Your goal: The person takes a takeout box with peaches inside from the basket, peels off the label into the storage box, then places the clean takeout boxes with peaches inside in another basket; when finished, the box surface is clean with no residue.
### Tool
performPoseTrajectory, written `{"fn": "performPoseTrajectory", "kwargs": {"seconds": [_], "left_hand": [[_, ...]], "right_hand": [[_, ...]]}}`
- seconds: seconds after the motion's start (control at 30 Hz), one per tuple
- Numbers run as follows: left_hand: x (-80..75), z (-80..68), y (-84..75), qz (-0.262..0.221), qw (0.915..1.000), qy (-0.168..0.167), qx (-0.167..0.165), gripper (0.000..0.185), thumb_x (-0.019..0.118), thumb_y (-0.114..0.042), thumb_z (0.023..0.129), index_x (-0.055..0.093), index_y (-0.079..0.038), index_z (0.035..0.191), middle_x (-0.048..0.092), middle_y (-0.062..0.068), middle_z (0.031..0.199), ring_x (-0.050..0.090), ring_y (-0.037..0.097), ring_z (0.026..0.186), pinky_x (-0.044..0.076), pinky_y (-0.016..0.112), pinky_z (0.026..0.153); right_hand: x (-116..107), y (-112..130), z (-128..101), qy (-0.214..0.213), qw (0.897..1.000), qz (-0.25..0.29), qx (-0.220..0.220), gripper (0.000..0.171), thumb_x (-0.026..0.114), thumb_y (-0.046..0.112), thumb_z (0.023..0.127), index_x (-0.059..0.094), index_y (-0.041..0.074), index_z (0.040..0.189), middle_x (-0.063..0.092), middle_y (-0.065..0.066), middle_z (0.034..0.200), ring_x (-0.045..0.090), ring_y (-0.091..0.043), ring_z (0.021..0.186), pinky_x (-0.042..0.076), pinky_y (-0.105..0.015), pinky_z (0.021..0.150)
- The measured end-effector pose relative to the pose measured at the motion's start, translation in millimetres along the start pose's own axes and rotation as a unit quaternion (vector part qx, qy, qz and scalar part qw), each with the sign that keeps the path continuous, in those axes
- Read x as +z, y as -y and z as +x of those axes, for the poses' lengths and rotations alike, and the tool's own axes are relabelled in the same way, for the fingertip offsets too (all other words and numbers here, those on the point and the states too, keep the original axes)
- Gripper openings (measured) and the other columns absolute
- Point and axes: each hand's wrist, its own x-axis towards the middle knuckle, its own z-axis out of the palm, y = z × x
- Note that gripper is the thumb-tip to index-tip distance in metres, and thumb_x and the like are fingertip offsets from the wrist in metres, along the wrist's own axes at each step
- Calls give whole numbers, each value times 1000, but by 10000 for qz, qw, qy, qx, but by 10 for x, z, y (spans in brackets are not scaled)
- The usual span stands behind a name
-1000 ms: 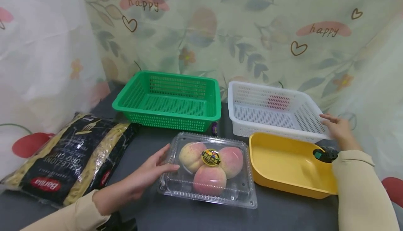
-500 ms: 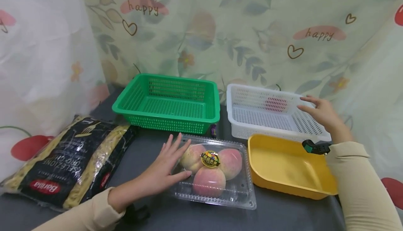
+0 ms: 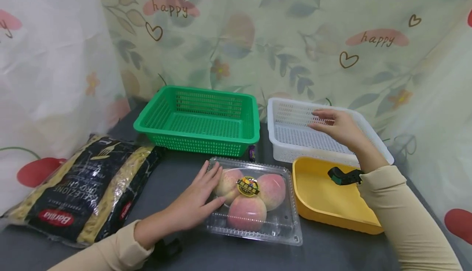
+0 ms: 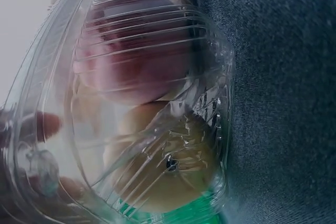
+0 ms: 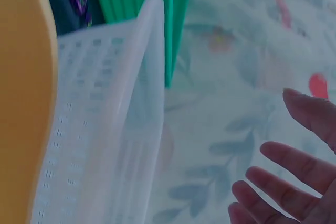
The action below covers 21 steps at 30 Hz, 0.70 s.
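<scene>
One pale fabric sheet (image 3: 287, 29), printed with leaves, hearts, cherries and "happy", hangs behind everything. Dark grey tabletop (image 3: 332, 248) carries the rest. Black-and-yellow Barilla plastic pasta bag (image 3: 85, 189) lies at far left, slanted. Green rectangular perforated plastic basket (image 3: 206, 124) stands at back, left of centre; white rectangular perforated plastic basket (image 3: 291, 135) stands just right of it, narrow gap between. Yellow rounded-corner plastic tub (image 3: 324, 199) sits just in front of the white one, partly behind the right forearm.

Clear ribbed plastic clamshell box (image 3: 284, 228) lies lid up at front centre, just left of the tub; can't tell if they touch. Left hand (image 3: 197, 201) rests across its left side, fingers extended, not curled round it; fingertips show through the plastic in the left wrist view. Right hand (image 3: 339, 129) hovers above the white basket, fingers relaxed, slightly bent, thumb apart.

Three pink-and-yellow round peaches (image 3: 247, 212) sit inside the box: two behind, one in front. Black-and-green device (image 3: 344, 176) on right wrist. Black-and-gold round sticker (image 3: 248, 186) on the lid. Small purple packet (image 3: 252, 152) by the green basket's front right corner.
</scene>
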Motion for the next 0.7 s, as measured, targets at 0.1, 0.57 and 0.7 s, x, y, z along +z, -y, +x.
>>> {"fn": "performPoseTrajectory", "kwargs": {"seconds": [0.1, 0.57, 0.7], "left_hand": [[-4, -9, -5, 33, 10000, 34, -71, 68, 49, -37, 95, 21, -3, 147, 9, 9, 157, -6, 30, 145, 16, 61, 110], [15, -15, 3, 108, 9998, 38, -141, 64, 47, -39, 96, 24, -8, 147, 10, 5, 157, 0, 35, 144, 19, 63, 108], [12, -22, 2, 193, 9997, 46, -134, 63, 46, -39, 96, 26, -9, 147, 10, 5, 157, 1, 34, 144, 19, 63, 108]], "right_hand": [[98, 125, -1, 172, 9996, -150, -174, 59, 62, 42, 87, 52, 5, 132, 43, -18, 142, 46, -39, 125, 42, -51, 99], [604, 706, -79, 1220, 9795, -237, -1583, 47, 73, 21, 81, 61, 2, 122, 62, -16, 122, 59, -30, 106, 49, -45, 92], [696, 871, -147, 1624, 9684, -293, -1872, 44, 72, 18, 81, 62, 4, 122, 64, -10, 116, 61, -21, 96, 53, -39, 87]]}}
